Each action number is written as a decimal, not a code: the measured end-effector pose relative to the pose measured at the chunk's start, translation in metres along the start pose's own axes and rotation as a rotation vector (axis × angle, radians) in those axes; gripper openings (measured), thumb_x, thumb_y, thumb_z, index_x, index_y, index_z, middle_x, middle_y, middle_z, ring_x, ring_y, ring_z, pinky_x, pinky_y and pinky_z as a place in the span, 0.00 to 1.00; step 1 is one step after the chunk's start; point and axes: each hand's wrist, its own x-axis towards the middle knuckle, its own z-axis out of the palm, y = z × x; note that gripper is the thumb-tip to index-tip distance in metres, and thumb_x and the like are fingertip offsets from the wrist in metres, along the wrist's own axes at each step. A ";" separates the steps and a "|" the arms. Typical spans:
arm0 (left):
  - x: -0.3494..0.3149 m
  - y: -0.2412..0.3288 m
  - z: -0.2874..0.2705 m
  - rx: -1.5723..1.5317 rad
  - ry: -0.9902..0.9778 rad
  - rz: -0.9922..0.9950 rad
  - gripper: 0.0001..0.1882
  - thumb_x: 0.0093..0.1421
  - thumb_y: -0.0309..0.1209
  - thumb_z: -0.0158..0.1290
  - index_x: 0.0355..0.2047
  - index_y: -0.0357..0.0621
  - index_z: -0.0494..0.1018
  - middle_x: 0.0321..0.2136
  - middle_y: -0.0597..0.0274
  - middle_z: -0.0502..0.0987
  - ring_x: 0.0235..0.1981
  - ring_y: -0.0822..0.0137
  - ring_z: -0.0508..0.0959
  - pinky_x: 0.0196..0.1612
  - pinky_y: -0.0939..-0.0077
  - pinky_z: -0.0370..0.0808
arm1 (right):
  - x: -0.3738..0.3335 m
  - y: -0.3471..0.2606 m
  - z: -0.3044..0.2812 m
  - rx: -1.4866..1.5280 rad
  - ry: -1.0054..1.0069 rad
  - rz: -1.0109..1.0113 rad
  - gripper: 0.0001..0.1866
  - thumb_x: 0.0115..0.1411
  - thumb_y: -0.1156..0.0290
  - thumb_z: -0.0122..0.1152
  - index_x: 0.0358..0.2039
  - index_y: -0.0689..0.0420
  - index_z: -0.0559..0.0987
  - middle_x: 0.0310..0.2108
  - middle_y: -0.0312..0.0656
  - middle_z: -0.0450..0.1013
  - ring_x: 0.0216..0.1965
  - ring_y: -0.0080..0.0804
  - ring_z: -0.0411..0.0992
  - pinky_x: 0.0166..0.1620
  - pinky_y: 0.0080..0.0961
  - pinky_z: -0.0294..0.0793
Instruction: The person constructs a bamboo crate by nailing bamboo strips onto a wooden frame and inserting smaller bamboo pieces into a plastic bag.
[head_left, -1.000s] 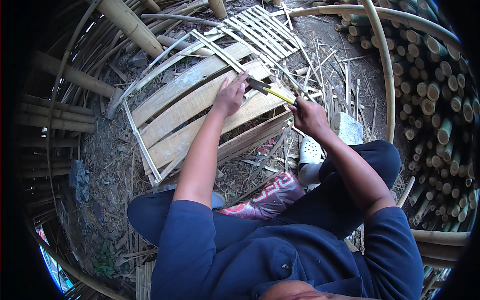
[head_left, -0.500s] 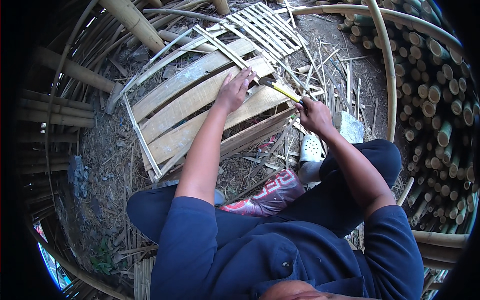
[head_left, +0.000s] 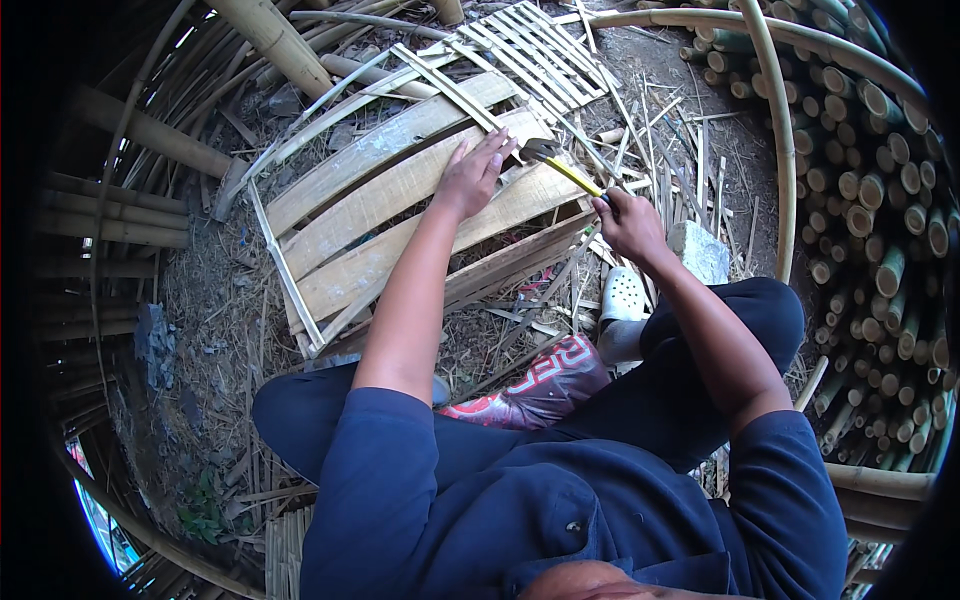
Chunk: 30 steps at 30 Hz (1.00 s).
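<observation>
Since the earlier frame our view has shifted a little, and our right hand (head_left: pixel 628 222) has brought the hammer (head_left: pixel 562 168) closer to the left hand (head_left: pixel 472 178), so that its metal head now sits just beside our left fingertips. We hold the hammer by the dark end of its yellow handle, our right fingers wrapped tightly around it. Our left hand lies flat with its fingers spread, pressing down on the bamboo panel (head_left: pixel 400 215).

That panel is made of several wide, pale slats lying side by side on the ground in front of us, crossed by a thin strip (head_left: pixel 455 95) that runs diagonally over their far ends. The hammer head hovers at the spot where this strip meets the slats; we cannot tell whether it touches the wood.

Beyond the panel lies a woven lattice (head_left: pixel 545 55) of narrow bamboo strips. Thick bamboo poles (head_left: pixel 270 35) lie at the upper left, and a stack of cut bamboo stems (head_left: pixel 890 170) with their round ends towards us fills the right side. A long bent bamboo strip (head_left: pixel 775 130) arches between us and that stack. Near our right knee we see a white clog (head_left: pixel 625 300) and a grey stone (head_left: pixel 700 250) among scattered splinters.
</observation>
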 end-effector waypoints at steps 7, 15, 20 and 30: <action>0.000 0.001 0.000 0.010 0.002 0.008 0.29 0.78 0.49 0.23 0.70 0.63 0.65 0.74 0.68 0.58 0.75 0.64 0.55 0.77 0.54 0.42 | 0.000 0.007 -0.002 0.043 0.029 -0.037 0.19 0.69 0.56 0.59 0.32 0.62 0.80 0.18 0.55 0.71 0.21 0.56 0.71 0.29 0.47 0.68; 0.000 0.000 0.001 0.017 0.009 0.008 0.29 0.78 0.48 0.24 0.70 0.63 0.65 0.74 0.68 0.58 0.75 0.64 0.55 0.77 0.54 0.43 | 0.001 0.001 -0.010 0.045 -0.028 0.017 0.21 0.68 0.54 0.58 0.31 0.62 0.80 0.23 0.57 0.75 0.29 0.58 0.74 0.37 0.50 0.71; 0.000 0.000 0.000 0.008 0.010 0.011 0.29 0.77 0.49 0.24 0.70 0.63 0.66 0.74 0.68 0.58 0.75 0.64 0.55 0.77 0.53 0.43 | -0.001 0.002 -0.012 0.016 -0.091 0.067 0.22 0.68 0.51 0.57 0.32 0.61 0.80 0.27 0.58 0.77 0.37 0.61 0.77 0.43 0.53 0.74; 0.000 0.000 0.000 0.003 0.007 0.006 0.28 0.77 0.47 0.25 0.70 0.62 0.65 0.74 0.66 0.58 0.75 0.63 0.55 0.77 0.53 0.42 | 0.004 -0.004 -0.008 0.071 -0.157 0.135 0.22 0.69 0.51 0.54 0.37 0.60 0.83 0.32 0.60 0.79 0.39 0.61 0.78 0.47 0.52 0.74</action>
